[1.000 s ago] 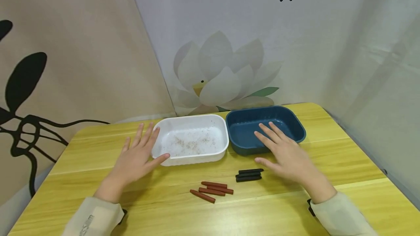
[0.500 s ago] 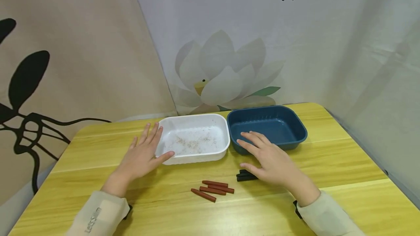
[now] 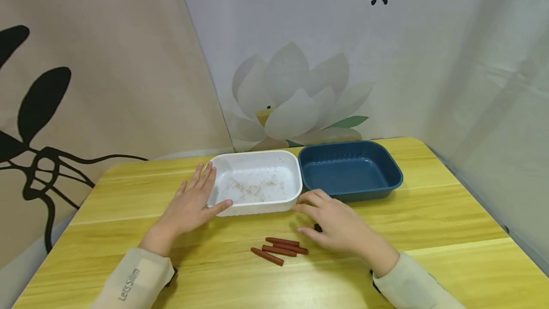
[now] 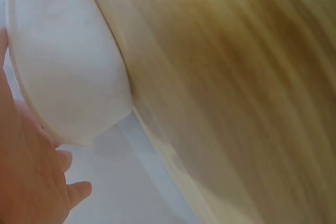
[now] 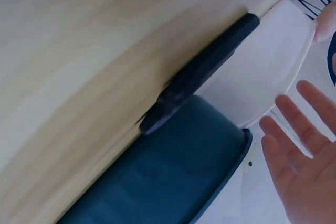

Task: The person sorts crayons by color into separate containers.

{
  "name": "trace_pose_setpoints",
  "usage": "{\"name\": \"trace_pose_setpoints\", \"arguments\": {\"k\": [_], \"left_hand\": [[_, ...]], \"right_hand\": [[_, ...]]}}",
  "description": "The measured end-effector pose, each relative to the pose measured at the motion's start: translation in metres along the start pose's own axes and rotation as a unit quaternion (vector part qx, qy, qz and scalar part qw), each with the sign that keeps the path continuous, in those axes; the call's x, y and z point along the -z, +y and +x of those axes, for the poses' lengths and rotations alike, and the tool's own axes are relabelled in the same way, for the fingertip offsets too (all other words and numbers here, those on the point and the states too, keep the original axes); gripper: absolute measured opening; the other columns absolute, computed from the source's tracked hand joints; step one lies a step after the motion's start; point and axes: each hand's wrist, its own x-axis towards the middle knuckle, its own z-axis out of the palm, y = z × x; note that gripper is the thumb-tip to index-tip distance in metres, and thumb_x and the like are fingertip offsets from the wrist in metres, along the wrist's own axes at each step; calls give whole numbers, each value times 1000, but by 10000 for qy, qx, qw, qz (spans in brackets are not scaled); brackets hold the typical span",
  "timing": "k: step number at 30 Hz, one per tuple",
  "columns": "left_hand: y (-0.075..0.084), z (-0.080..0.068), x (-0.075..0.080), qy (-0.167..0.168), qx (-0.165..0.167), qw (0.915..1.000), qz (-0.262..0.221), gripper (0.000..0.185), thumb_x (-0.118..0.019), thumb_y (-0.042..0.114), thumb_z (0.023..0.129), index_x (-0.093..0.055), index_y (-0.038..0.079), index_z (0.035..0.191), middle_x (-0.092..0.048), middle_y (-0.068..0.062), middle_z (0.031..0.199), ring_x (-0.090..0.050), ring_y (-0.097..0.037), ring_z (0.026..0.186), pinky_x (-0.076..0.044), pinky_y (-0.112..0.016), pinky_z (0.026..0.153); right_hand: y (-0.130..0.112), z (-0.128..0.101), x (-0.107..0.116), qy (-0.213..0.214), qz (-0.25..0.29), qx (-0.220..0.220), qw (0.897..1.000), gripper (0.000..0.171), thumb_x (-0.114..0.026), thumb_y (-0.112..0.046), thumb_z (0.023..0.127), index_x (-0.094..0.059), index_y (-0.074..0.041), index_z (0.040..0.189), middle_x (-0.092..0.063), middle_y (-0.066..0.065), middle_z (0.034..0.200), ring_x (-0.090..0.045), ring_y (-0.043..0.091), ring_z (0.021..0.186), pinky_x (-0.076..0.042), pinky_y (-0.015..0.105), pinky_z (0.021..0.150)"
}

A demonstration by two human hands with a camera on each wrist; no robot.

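My left hand [image 3: 186, 209] spreads its fingers along the left end of a white plastic tray [image 3: 257, 208], thumb at the front rim. In the left wrist view the same hand [image 4: 31, 177] lies beside the tray's outer wall [image 4: 73, 61]. My right hand [image 3: 334, 223] is over the black crayons, fingers loosely bent and holding nothing. Only a black end [image 3: 318, 227] shows under it in the head view; the right wrist view shows the black crayons [image 5: 199, 72] lying in front of the trays. Left of that hand lie several reddish-brown crayons [image 3: 279, 251] in a loose group.
A dark blue tray [image 3: 364, 196] stands against the right end of the white one, near the table's back edge. Brown specks [image 3: 253, 188] dot the white tray's floor. A printed curtain [image 3: 296, 61] hangs behind the wooden table [image 3: 223, 280].
My right hand has moved left and toward me, from over the blue tray's front to the black crayons, now mostly covering them. The left hand has stayed at the white tray.
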Motion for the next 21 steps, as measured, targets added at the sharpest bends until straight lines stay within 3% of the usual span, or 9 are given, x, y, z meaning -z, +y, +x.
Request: {"name": "trace_pose_setpoints", "arguments": {"k": [8, 12, 17, 21], "left_hand": [[2, 1, 0, -52, -30, 9999, -80, 102, -41, 73, 93, -8, 2, 159, 1, -13, 168, 3, -33, 156, -10, -69, 119], [1, 1, -1, -59, -21, 9999, -96, 102, -41, 72, 94, -8, 1, 159, 0, -14, 168, 4, -33, 156, -9, -69, 119], [0, 1, -2, -77, 7, 9999, -115, 102, -40, 73, 94, -7, 2, 159, 1, -12, 168, 6, -32, 156, -8, -69, 119], [0, 1, -1, -87, 4, 9998, -190, 102, -41, 72, 94, -8, 1, 159, 0, -14, 168, 2, -34, 156, -9, -70, 119]], "right_hand": [[-8, 9, -6, -585, 160, 191, 9980, 33, -70, -38, 92, -72, -14, 114, -67, -5, 108, -55, 13, 96, -53, 32, 92], [-12, 14, -7, -817, 325, 209, 9959, 29, -71, -36, 91, -74, -14, 110, -68, -5, 105, -56, 12, 96, -52, 32, 94], [-16, 21, -7, -1232, 649, 106, 9902, 26, -72, -35, 91, -75, -16, 108, -68, -6, 103, -57, 8, 93, -53, 27, 84], [-19, 26, -8, -1472, 790, -69, 9859, 25, -73, -35, 90, -75, -17, 109, -68, -7, 102, -58, 8, 93, -52, 26, 83]]}}
